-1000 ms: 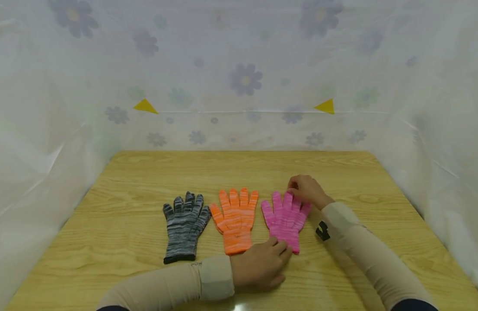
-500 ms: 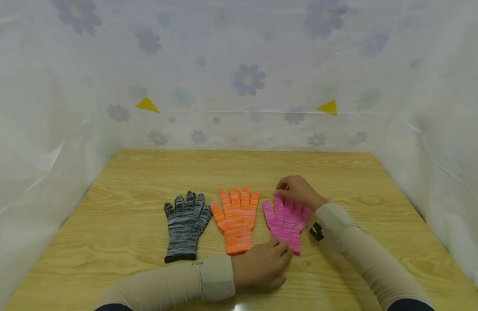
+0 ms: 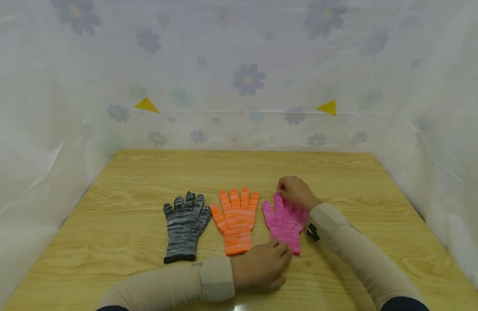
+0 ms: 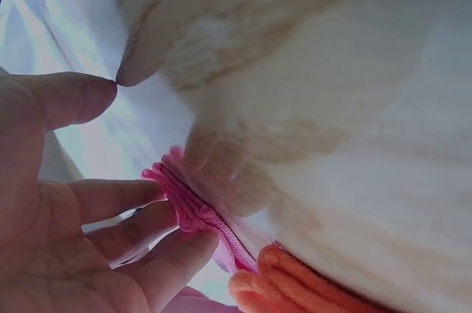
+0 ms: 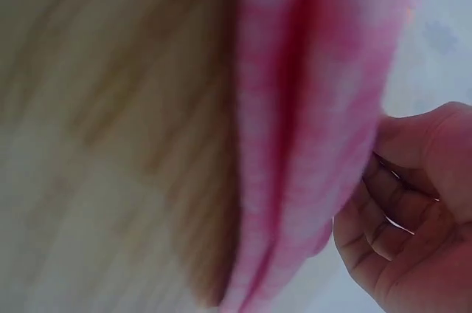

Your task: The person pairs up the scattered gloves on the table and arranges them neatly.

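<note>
A pink knit glove point(image 3: 286, 224) lies flat on the table with its fingers toward the far side. My left hand point(image 3: 260, 265) rests its fingertips on the glove's cuff; the left wrist view shows those fingers point(image 4: 166, 261) fairly straight and the thumb point(image 4: 77, 97) held away. At the glove's far end, my right hand point(image 3: 297, 192) has its thumb and fingers curled in at a fingertip of the glove, and it hides part of the other glove fingers. In the right wrist view the pink glove point(image 5: 317, 121) covers the tips of the right hand point(image 5: 413, 210).
An orange glove point(image 3: 237, 220) lies left of the pink one, and a black-and-grey glove point(image 3: 184, 229) beyond it, close by. All are on the wooden table point(image 3: 126, 181). A flowered white sheet point(image 3: 208, 86) with two yellow triangles hangs behind the table.
My right hand has shifted left along the pink glove's fingertips, from the middle ones toward the one beside its thumb. The left hand and all gloves stay put.
</note>
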`<state>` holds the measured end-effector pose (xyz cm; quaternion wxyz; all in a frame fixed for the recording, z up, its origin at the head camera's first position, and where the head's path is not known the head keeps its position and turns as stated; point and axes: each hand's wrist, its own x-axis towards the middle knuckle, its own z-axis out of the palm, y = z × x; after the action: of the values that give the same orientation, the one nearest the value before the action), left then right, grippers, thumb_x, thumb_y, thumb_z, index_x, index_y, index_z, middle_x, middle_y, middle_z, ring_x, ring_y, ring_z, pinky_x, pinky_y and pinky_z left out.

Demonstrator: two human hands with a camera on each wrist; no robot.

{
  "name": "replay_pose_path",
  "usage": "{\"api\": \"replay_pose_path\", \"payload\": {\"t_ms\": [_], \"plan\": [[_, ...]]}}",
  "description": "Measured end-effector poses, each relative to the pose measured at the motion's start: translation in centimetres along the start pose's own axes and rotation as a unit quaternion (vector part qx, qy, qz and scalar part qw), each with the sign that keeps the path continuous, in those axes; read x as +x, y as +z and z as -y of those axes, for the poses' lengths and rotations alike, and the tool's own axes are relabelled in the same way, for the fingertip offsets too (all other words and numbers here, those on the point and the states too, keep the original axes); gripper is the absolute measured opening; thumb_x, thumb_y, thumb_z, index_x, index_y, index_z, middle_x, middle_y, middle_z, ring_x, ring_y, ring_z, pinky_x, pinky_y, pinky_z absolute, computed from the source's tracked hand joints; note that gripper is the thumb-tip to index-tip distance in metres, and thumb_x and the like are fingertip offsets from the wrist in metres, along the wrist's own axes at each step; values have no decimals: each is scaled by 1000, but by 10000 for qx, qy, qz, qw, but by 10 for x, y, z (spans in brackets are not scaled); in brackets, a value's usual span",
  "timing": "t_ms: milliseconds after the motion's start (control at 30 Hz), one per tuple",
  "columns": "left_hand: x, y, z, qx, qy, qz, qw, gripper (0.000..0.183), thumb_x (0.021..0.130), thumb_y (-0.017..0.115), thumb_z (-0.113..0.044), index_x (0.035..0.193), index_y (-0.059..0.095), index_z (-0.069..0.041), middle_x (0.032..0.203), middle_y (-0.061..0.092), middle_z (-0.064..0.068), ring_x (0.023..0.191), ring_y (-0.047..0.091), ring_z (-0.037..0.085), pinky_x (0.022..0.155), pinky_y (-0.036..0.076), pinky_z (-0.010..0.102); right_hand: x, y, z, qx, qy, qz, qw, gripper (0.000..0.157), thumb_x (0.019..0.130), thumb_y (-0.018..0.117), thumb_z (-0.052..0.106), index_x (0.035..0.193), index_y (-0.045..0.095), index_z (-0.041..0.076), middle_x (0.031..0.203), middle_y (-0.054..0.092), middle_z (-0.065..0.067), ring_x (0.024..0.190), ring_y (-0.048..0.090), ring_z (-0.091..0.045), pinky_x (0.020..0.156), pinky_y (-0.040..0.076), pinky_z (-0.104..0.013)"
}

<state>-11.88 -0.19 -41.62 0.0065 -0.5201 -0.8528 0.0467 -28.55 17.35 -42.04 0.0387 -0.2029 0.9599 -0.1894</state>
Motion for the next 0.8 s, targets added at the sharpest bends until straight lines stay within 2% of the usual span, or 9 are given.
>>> {"api": "replay_pose_path", "payload": {"t_ms": [400, 500, 567, 667, 733, 800], "plan": [[-1, 1, -1, 86, 10, -5, 10000, 56, 92, 55, -46, 135, 51, -10, 118, 54, -3, 94, 48, 9, 68, 45, 14, 4, 8, -5, 200, -209, -124, 9995, 10, 89, 69, 16, 81, 66, 10, 75, 63, 0, 67, 56, -14, 64, 49, -32], [-1, 1, 0, 44, 9, 42, 10000, 56, 93, 54, -46, 136, 51, -10, 119, 54, -3, 95, 48, 9, 69, 45, 13, 4, 6, -2, 159, -207, -157, 9995, 9, 89, 69, 16, 82, 67, 10, 76, 63, -1, 69, 57, -14, 65, 50, -33], [-1, 1, 0, 25, -2, 58, 10000, 56, 93, 55, -46, 136, 50, -11, 119, 53, -3, 95, 48, 8, 68, 44, 13, 3, 2, 3, 170, -369, -130, 9991, 7, 89, 68, 15, 84, 67, 10, 77, 64, -1, 70, 57, -14, 65, 50, -33], [-2, 2, 0, 52, -4, -6, 10000, 55, 92, 55, -46, 134, 51, -11, 117, 53, -3, 93, 47, 8, 65, 42, 12, -2, -5, 16, 279, -764, 149, 9966, 6, 90, 67, 13, 84, 67, 10, 77, 64, 1, 67, 57, -12, 62, 50, -31], [-2, 2, 0, 56, 14, -67, 10000, 54, 92, 56, -46, 133, 51, -11, 116, 53, -3, 91, 47, 8, 64, 42, 12, -6, -9, 24, 401, -1121, 589, 9911, 8, 91, 66, 13, 83, 67, 11, 77, 63, 3, 67, 56, -9, 61, 49, -28], [-3, 2, 1, 110, 23, -133, 9998, 53, 91, 56, -46, 132, 52, -11, 115, 54, -3, 91, 48, 8, 66, 43, 13, -10, -12, 32, 629, -1395, 1223, 9806, 8, 91, 66, 14, 83, 67, 12, 77, 63, 5, 68, 55, -7, 62, 48, -26]]}}
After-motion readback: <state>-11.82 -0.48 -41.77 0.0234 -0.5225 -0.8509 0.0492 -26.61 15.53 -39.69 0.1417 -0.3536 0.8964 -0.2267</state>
